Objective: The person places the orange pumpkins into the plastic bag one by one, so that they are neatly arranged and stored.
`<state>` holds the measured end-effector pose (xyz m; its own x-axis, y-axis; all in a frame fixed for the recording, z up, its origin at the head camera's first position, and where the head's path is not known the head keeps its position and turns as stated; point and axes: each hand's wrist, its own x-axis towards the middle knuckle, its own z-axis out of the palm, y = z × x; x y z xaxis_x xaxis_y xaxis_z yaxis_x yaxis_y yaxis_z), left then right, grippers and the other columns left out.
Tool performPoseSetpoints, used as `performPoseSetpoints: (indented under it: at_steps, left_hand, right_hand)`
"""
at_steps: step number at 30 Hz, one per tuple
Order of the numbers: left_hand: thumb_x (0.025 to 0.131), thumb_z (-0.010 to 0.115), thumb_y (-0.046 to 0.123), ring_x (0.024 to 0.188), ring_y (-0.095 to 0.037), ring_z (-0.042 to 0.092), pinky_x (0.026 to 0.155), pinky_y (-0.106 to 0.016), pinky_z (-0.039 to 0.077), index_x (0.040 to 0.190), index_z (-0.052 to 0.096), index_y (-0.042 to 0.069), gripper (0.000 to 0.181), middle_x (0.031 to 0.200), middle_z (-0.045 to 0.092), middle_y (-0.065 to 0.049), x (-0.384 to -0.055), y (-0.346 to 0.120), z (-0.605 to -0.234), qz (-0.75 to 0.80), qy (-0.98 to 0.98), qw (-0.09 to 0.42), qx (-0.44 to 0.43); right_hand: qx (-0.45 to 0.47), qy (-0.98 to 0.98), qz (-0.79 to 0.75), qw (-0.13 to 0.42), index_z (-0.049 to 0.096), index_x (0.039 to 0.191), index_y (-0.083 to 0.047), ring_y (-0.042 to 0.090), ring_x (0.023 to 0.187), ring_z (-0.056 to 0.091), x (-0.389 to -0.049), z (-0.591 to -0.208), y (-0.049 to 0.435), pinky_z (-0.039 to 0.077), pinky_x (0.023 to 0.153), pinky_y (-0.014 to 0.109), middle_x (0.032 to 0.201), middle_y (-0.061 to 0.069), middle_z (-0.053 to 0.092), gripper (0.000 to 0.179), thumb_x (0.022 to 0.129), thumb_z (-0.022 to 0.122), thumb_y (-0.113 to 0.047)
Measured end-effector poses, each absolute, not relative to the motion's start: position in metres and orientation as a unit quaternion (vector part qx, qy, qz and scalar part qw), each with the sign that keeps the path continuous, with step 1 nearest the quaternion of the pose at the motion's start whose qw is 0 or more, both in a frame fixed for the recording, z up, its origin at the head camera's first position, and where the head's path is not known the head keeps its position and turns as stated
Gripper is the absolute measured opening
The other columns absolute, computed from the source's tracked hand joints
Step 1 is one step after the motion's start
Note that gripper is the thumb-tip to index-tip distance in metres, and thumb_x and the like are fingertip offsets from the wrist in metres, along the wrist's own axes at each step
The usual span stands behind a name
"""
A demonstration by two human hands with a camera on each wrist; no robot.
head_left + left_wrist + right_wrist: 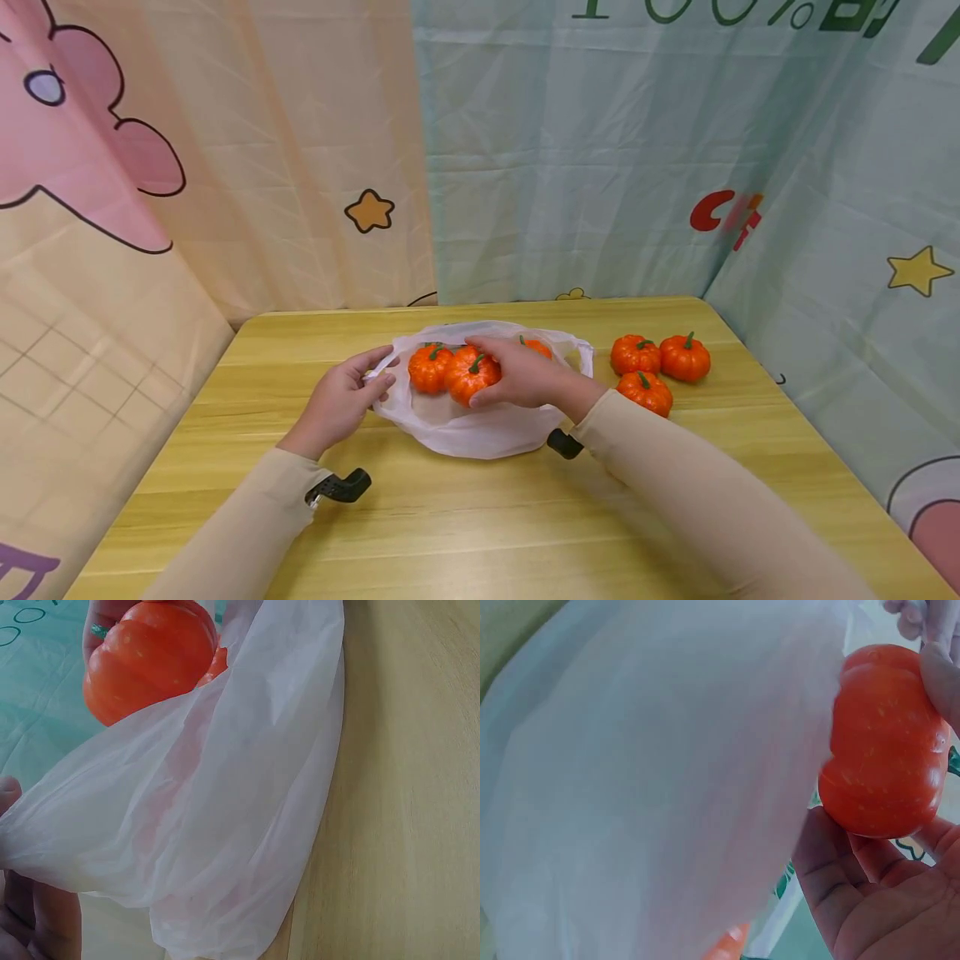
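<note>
A white plastic bag [480, 442] lies spread on the table with its mouth facing up. My left hand [341, 400] pinches the bag's left edge between thumb and fingers. With my right hand [517, 371] I grip a small orange pumpkin [468, 379] with a green stem, over the bag's mouth; the right wrist view shows thumb and fingers around this pumpkin [889, 742]. Just left of it, another pumpkin [429, 368] sits in the bag. A further pumpkin [537, 347] shows in the bag behind my right hand, partly hidden.
Outside the bag, to its right, three more pumpkins stand close together: one at the left [634, 355], one at the right [686, 358] and one nearer [647, 393], partly behind my right sleeve. The wooden table [450, 525] meets printed curtains [562, 167] at the back.
</note>
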<state>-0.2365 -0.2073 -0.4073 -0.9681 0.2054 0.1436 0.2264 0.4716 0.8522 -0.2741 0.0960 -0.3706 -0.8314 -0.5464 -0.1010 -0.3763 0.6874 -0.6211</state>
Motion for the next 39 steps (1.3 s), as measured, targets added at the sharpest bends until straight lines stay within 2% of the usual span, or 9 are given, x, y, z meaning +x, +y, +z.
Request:
performPoseSetpoints:
  at_steps: [6, 10, 21, 29, 39]
  left_hand:
    - [0.105, 0.067, 0.020, 0.079, -0.017, 0.065, 0.058, -0.023, 0.049, 0.155, 0.053, 0.010, 0.052, 0.144, 0.067, -0.009, -0.237, -0.205, -0.408, -0.492, -0.862, 0.020, -0.120]
    - [0.106, 0.066, 0.022, 0.079, -0.018, 0.065, 0.055, -0.023, 0.046, 0.155, 0.053, 0.012, 0.052, 0.144, 0.067, -0.007, -0.238, -0.205, -0.408, -0.490, -0.864, 0.021, -0.115]
    - [0.105, 0.067, 0.020, 0.076, -0.016, 0.064, 0.054, -0.022, 0.046, 0.153, 0.054, 0.010, 0.050, 0.143, 0.067, -0.011, -0.237, -0.206, -0.410, -0.492, -0.862, 0.029, -0.117]
    - [0.104, 0.068, 0.018, 0.075, -0.015, 0.063, 0.054, -0.022, 0.046, 0.153, 0.055, 0.009, 0.051, 0.142, 0.068, -0.012, -0.235, -0.207, -0.411, -0.503, -0.855, 0.029, -0.121]
    - [0.104, 0.068, 0.016, 0.072, -0.014, 0.061, 0.055, -0.021, 0.047, 0.152, 0.055, 0.006, 0.051, 0.141, 0.068, -0.014, -0.235, -0.207, -0.415, -0.511, -0.850, 0.024, -0.125]
  right_hand:
    - [-0.233, 0.917, -0.287, 0.146, 0.040, 0.159, -0.018, 0.028, 0.136, 0.054, -0.271, -0.379, 0.082, 0.043, 0.119, 0.048, 0.154, 0.007, 0.053, 0.090, 0.086, 0.088, -0.040]
    - [-0.234, 0.919, -0.283, 0.146, 0.042, 0.158, -0.017, 0.027, 0.138, 0.052, -0.271, -0.383, 0.075, 0.041, 0.121, 0.049, 0.156, 0.006, 0.051, 0.088, 0.087, 0.088, -0.039]
    - [-0.225, 0.927, -0.262, 0.146, 0.040, 0.161, -0.016, 0.028, 0.145, 0.046, -0.268, -0.391, 0.063, 0.038, 0.123, 0.049, 0.163, 0.008, 0.044, 0.091, 0.087, 0.087, -0.041]
    - [-0.223, 0.930, -0.250, 0.152, 0.040, 0.162, -0.020, 0.030, 0.145, 0.047, -0.265, -0.397, 0.057, 0.041, 0.121, 0.051, 0.163, 0.011, 0.043, 0.091, 0.087, 0.086, -0.044]
    - [-0.218, 0.934, -0.234, 0.159, 0.038, 0.162, -0.018, 0.027, 0.140, 0.052, -0.263, -0.409, 0.049, 0.044, 0.119, 0.050, 0.158, 0.006, 0.049, 0.093, 0.087, 0.085, -0.047]
